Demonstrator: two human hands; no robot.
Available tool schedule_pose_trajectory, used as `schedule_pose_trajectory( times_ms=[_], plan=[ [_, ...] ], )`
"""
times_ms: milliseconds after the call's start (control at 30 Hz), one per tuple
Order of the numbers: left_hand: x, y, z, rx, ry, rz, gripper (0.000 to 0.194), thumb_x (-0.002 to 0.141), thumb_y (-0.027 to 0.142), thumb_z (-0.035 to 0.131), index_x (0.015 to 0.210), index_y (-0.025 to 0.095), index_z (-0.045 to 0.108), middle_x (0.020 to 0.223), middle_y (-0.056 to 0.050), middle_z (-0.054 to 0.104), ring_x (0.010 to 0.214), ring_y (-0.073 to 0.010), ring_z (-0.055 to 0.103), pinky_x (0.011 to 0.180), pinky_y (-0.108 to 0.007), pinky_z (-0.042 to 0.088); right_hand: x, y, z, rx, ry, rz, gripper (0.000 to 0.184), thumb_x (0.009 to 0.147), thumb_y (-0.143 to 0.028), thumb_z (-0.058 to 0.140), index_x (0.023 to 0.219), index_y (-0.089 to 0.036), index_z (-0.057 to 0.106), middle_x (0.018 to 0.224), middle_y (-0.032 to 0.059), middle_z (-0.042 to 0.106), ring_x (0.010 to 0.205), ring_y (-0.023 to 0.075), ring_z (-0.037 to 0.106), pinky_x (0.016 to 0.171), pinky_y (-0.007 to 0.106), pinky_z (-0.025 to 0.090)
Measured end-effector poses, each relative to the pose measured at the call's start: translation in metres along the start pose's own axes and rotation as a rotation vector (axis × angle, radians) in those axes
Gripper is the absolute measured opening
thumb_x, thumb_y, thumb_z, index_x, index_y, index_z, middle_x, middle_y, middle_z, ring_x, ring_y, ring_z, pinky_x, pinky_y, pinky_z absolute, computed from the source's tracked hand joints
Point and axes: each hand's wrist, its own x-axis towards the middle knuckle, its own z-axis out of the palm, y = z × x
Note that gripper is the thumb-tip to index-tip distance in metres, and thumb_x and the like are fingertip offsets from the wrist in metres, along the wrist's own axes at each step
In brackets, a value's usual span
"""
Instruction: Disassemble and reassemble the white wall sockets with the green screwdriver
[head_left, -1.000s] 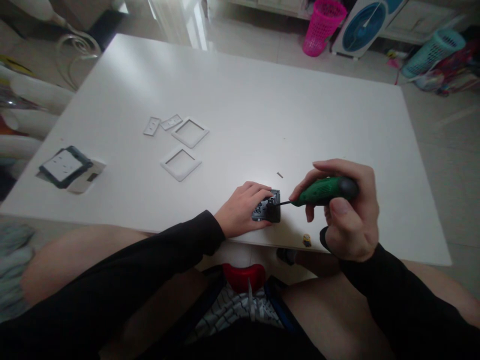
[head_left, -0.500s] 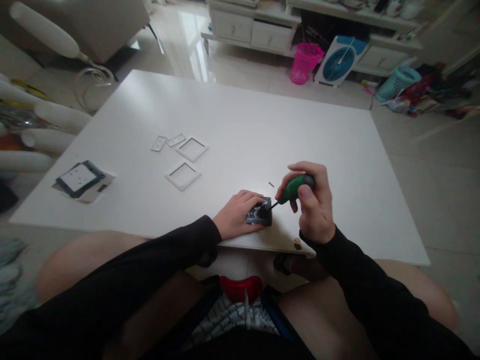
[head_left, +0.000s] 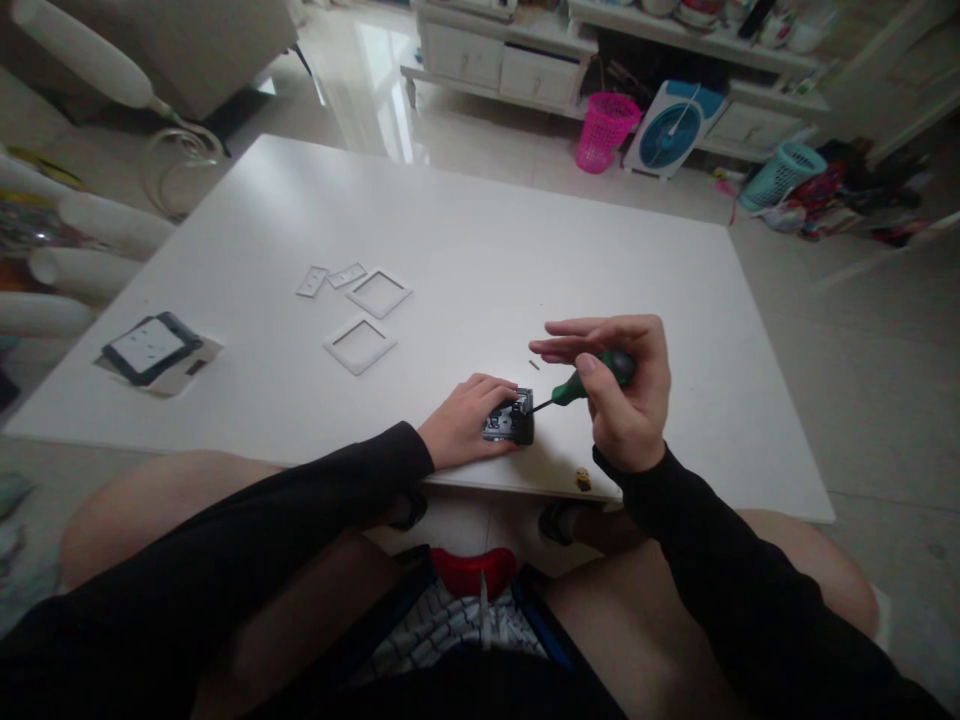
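My left hand [head_left: 470, 422] is closed around a dark square socket module [head_left: 517, 422] at the table's near edge, fingers over its far side and thumb along the near side. My right hand [head_left: 630, 390] has a screwdriver [head_left: 574, 384] with a green and black handle between thumb and palm, its fingers stretched out to the left. The screwdriver's shaft slants down to the module's right part; whether the tip sits in a screw is too small to tell. A tiny thin metal piece [head_left: 534, 364] lies just beyond the module.
Two white square frames [head_left: 360, 347] and two small white cover plates [head_left: 312, 282] lie on the white table [head_left: 465, 230]. Stacked socket parts [head_left: 154, 350] sit at the left. A small yellow figure [head_left: 583, 479] is by the near edge. A pink basket [head_left: 606, 130] stands on the floor beyond.
My right hand's fingers have uncurled from the screwdriver handle and stretched out, and the handle tilts lower. My left hand still holds the module. The whole view has shifted slightly.
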Motion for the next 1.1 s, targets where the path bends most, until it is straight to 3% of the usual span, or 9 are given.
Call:
schedule_pose_trajectory(
  times_ms=[167,267,367,567,733,800,900,1000,1100],
  plan=[
    [0.000,-0.001,0.000,0.006,-0.013,-0.013,0.056,0.078,0.034,0.083,0.128,0.024,0.060,0.136,-0.011,0.066,0.125,-0.0302,0.059,0.107,-0.052,0.048,-0.002,0.001,0.001,-0.012,-0.038,0.073,0.023,0.097,-0.046,0.066,0.101,-0.024,0.065,0.083,-0.0014,0.066,0.065,0.0129,0.064,0.058,0.028,0.056],
    [-0.001,-0.002,0.001,0.004,-0.003,-0.003,0.054,0.079,0.034,0.082,0.127,0.024,0.061,0.136,-0.010,0.066,0.126,-0.0303,0.059,0.108,-0.052,0.048,-0.004,-0.002,0.001,0.031,-0.084,0.080,0.038,0.102,-0.054,0.051,0.118,-0.024,0.067,0.094,0.0032,0.070,0.080,0.0176,0.068,0.068,0.034,0.059],
    [-0.001,-0.004,0.001,0.002,0.003,0.007,0.056,0.079,0.038,0.082,0.129,0.025,0.061,0.137,-0.010,0.065,0.127,-0.0309,0.058,0.108,-0.053,0.047,-0.005,-0.008,0.001,-0.058,-0.149,0.063,0.033,0.101,-0.043,0.057,0.127,-0.026,0.067,0.107,0.0062,0.074,0.091,0.0204,0.071,0.078,0.039,0.061],
    [-0.001,-0.004,0.002,0.012,-0.015,0.003,0.056,0.082,0.039,0.081,0.130,0.023,0.059,0.137,-0.011,0.065,0.125,-0.0303,0.059,0.109,-0.052,0.047,-0.006,0.001,0.003,-0.175,0.004,-0.049,0.012,0.094,-0.037,0.072,0.095,-0.026,0.067,0.088,0.0008,0.061,0.079,0.0180,0.065,0.074,0.038,0.057],
    [-0.001,-0.002,0.000,0.008,-0.001,0.008,0.055,0.079,0.038,0.084,0.126,0.022,0.060,0.137,-0.011,0.065,0.125,-0.0304,0.059,0.107,-0.051,0.049,-0.010,0.008,0.005,-0.025,-0.039,-0.002,0.040,0.099,-0.053,0.052,0.130,-0.028,0.061,0.112,0.0054,0.060,0.083,0.0193,0.064,0.070,0.039,0.057],
    [-0.001,-0.002,0.000,0.007,0.007,0.016,0.054,0.079,0.038,0.084,0.125,0.021,0.061,0.135,-0.011,0.065,0.125,-0.0305,0.059,0.107,-0.051,0.049,-0.011,0.005,0.004,-0.063,-0.110,0.009,0.042,0.101,-0.047,0.051,0.136,-0.027,0.061,0.114,0.0071,0.065,0.092,0.0217,0.065,0.079,0.042,0.058],
    [-0.002,-0.004,0.002,0.011,0.008,0.015,0.057,0.079,0.041,0.084,0.127,0.022,0.060,0.133,-0.011,0.066,0.125,-0.0310,0.059,0.106,-0.051,0.049,-0.009,0.001,0.005,-0.130,-0.115,-0.050,0.027,0.096,-0.031,0.066,0.122,-0.027,0.067,0.104,0.0045,0.069,0.095,0.0209,0.066,0.084,0.042,0.057],
    [-0.002,-0.006,0.003,0.013,0.004,0.012,0.059,0.079,0.042,0.085,0.129,0.022,0.059,0.133,-0.011,0.066,0.124,-0.0313,0.059,0.106,-0.051,0.049,-0.007,0.001,0.009,-0.056,-0.001,-0.101,0.026,0.088,-0.021,0.076,0.109,-0.029,0.061,0.102,-0.0004,0.064,0.090,0.0176,0.068,0.077,0.037,0.059],
    [-0.002,-0.005,0.003,0.017,0.001,0.011,0.056,0.081,0.040,0.083,0.128,0.023,0.058,0.134,-0.011,0.066,0.123,-0.0315,0.060,0.107,-0.050,0.048,-0.007,0.004,0.011,0.027,0.049,-0.048,0.036,0.088,-0.021,0.078,0.112,-0.032,0.054,0.105,-0.0023,0.063,0.078,0.0136,0.067,0.064,0.030,0.058]
  ],
)
